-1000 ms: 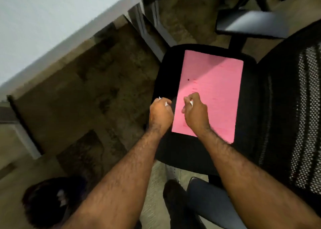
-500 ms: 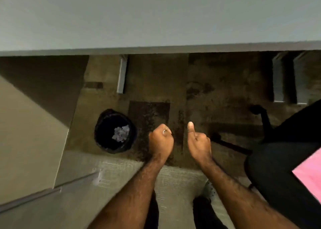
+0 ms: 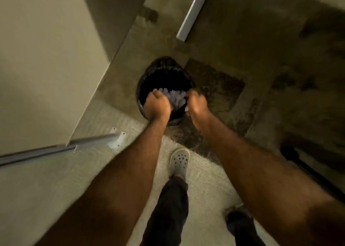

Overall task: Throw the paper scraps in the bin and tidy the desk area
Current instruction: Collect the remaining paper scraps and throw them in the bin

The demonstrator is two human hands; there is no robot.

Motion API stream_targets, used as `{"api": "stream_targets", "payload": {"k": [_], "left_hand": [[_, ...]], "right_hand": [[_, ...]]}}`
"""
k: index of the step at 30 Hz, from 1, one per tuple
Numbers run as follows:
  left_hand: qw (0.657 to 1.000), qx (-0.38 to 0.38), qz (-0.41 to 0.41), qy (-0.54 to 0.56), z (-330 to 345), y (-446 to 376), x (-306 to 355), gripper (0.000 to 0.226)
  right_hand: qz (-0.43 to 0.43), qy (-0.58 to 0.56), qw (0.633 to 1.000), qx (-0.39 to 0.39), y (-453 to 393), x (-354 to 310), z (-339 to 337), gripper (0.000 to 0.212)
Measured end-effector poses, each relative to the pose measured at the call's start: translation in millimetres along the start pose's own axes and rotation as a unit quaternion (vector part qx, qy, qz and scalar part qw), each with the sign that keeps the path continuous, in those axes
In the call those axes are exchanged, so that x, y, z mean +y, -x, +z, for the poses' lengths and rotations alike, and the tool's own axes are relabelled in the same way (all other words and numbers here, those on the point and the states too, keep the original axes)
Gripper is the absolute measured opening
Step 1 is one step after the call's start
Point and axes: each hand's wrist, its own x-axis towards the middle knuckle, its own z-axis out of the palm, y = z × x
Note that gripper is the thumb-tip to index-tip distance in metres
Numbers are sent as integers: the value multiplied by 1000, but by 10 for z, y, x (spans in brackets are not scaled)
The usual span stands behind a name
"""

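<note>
The view has swung from the chair to the floor, and both fists now hang over the bin. The left hand and right hand stay curled on white paper scraps; 1 release should drop them onto the pile below the fingers.

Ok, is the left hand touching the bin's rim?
Cannot tell. In the head view the left hand overlaps the near rim of the bin from above, so neither gap nor contact shows.

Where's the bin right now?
In the head view, the black bin stands on the floor, centre frame, under both hands, left and right, with crumpled paper inside.
</note>
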Motion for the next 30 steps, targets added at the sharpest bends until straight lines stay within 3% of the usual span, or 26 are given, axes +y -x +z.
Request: {"api": "stream_targets", "payload": {"k": [3, 5, 7, 9, 13, 18, 23, 30], "left_hand": [[984, 34, 160, -70, 233, -355, -291, 36], [955, -37, 225, -191, 400, -585, -540, 41], [892, -125, 271, -340, 487, -743, -825, 66], [846, -162, 300, -409, 474, -761, -1050, 86], [846, -141, 333, -391, 336, -596, -1189, 72], [870, -145, 302, -361, 76, -348, -996, 63], [874, -149, 306, -347, -286, 321, -435, 59], [845, -192, 369, -336, -589, 1636, 501, 58]], "right_hand": [[-112, 131, 985, -13, -401, 159, 394, 40], [-190, 199, 961, -21, -638, 289, 595, 43], [-214, 339, 915, -53, -828, 490, 740, 54], [-227, 472, 849, -68, -891, 703, 764, 61], [-298, 549, 781, -11, -681, 867, 659, 64], [-270, 496, 822, -68, -335, 704, 396, 63], [-264, 441, 857, -29, 348, 392, -150, 61], [-222, 356, 907, 41, 1371, 115, -1336, 69]]}}
